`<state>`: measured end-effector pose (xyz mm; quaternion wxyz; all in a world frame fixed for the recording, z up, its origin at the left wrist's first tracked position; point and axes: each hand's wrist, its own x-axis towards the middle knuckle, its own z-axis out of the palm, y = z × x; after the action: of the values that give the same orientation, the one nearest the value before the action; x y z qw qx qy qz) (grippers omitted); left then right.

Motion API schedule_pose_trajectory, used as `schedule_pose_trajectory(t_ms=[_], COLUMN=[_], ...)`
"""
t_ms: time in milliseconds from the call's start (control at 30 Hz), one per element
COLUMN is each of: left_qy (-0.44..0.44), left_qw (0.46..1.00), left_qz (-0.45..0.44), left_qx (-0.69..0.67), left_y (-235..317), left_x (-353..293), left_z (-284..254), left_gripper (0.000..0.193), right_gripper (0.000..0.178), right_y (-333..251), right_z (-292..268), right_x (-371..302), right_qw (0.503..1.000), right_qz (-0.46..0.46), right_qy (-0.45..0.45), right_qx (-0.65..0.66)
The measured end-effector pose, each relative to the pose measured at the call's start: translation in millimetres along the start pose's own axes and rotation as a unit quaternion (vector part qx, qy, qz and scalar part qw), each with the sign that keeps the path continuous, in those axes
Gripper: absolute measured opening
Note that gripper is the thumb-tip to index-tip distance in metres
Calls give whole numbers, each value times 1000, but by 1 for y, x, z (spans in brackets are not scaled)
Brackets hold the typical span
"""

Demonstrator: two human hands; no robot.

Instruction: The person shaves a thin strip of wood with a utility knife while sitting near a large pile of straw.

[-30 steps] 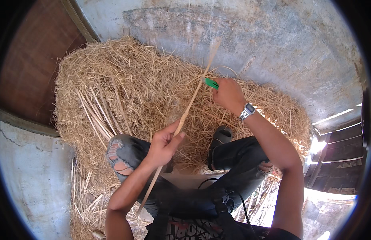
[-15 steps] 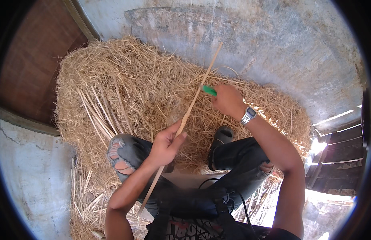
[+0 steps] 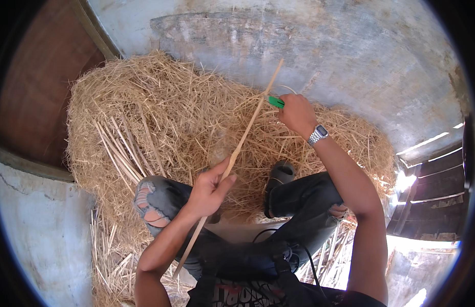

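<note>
A long, thin pale bamboo strip (image 3: pixel 250 123) slants from my lap up toward the wall. My left hand (image 3: pixel 209 192) is closed around its middle, with the thumb along it. Higher up, my right hand (image 3: pixel 297 115) grips a green-handled cutter knife (image 3: pixel 276 102), whose tip meets the strip's upper part. The blade itself is too small to make out clearly. A silver wristwatch (image 3: pixel 318 134) is on my right wrist.
A thick bed of straw and shavings (image 3: pixel 171 97) lies before me, with several cut strips (image 3: pixel 125 151) by my left knee. A grey wall (image 3: pixel 319 41) rises behind it. A brown panel (image 3: pixel 48 87) stands at left, dark slats (image 3: pixel 434 199) at right.
My right hand and the knife have moved slightly up along the strip, toward its far end. My left hand keeps its hold, and the view has shifted a little.
</note>
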<state>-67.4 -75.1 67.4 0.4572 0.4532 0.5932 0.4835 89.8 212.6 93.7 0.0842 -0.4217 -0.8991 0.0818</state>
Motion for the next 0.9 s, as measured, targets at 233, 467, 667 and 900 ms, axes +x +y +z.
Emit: schedule_pose_trajectory(t_ms=[233,467,667,900], left_qy=[10,7,-12,-33], left_qw=[997,989,985,984], left_qz=[24,54,73,77], left_qx=[75,140,159,154], left_y=[-6,2,9,17], left_x=[-1,-5,-6,-9], left_z=[2,1,3,6], left_gripper=[53,51,51,53], right_gripper=[22,19,20,20], right_y=[13,37,55,109], right_z=[-8,-17,-26,-19], right_x=[1,6,5,13], right_qw=[999,991,976,962], right_qz=[48,124,191,236], right_qy=[21,53,104,138], right_qx=[0,-10,-6,15])
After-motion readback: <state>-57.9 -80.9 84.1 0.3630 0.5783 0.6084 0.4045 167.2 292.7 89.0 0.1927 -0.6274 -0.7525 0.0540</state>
